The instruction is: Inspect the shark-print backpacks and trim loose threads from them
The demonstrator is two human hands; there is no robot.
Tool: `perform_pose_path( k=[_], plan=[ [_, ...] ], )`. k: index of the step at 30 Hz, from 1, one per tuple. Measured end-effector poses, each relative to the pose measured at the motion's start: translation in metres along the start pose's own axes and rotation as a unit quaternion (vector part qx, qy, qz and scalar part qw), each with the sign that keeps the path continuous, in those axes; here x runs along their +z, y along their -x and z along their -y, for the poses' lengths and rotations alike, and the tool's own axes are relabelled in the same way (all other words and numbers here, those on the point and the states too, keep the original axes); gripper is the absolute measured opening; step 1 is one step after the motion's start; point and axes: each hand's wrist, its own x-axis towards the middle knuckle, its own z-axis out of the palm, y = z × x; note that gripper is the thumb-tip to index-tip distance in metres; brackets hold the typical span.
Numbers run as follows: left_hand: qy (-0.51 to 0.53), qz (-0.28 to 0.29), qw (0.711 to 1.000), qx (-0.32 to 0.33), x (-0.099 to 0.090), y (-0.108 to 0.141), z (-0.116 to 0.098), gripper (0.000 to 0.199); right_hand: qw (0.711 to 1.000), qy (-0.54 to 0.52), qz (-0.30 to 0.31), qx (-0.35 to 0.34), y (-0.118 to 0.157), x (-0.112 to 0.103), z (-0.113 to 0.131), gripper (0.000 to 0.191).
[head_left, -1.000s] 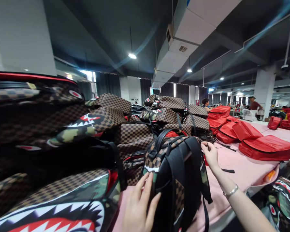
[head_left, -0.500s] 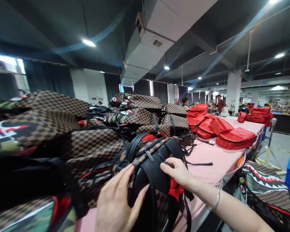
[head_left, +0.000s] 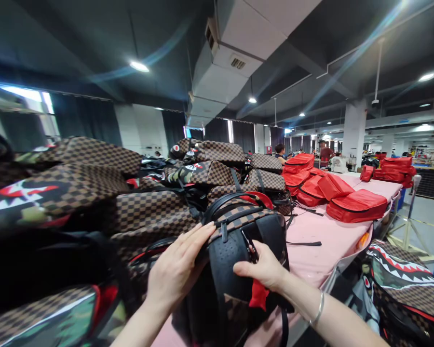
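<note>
A brown checkered backpack (head_left: 235, 270) with a black padded back panel stands upright on the pink table (head_left: 321, 246) in front of me. My left hand (head_left: 179, 267) lies flat against its upper left side, fingers stretched toward the top handle. My right hand (head_left: 262, 267) presses on the black back panel and pinches a small dark tool together with a black strap. A red piece (head_left: 258, 295) of the bag hangs just below that hand. A silver bracelet sits on my right wrist.
A big pile of checkered shark-mouth backpacks (head_left: 130, 193) fills the left and the far side. Red bags (head_left: 356, 205) lie further along the table. More shark backpacks (head_left: 401, 284) sit on the floor at right. People (head_left: 280, 152) work far behind.
My left hand slid up from the bag's lower side to its upper left edge. My right hand came off the far straps onto the back panel; the straps no longer cover it.
</note>
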Motion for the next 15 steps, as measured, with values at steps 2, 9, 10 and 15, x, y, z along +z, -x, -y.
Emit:
perform_pose_path(
  k=[2,9,10,15],
  plan=[
    [0.025,0.009,0.999,-0.019,0.000,0.002,0.004,0.053,0.998,0.041,-0.037,-0.020,0.001,0.003,-0.014,0.036],
    [0.103,0.063,0.991,-0.059,-0.034,-0.008,-0.010,0.050,0.986,0.126,-0.109,-0.030,-0.004,0.007,-0.039,0.020],
    [0.106,0.043,0.992,-0.059,-0.039,-0.012,-0.013,0.045,0.985,0.129,-0.115,-0.025,-0.004,0.008,-0.039,0.022],
    [0.075,0.041,0.996,0.030,-0.047,-0.043,-0.024,0.019,0.982,0.127,-0.138,-0.032,-0.003,0.014,-0.043,0.013]
  ],
)
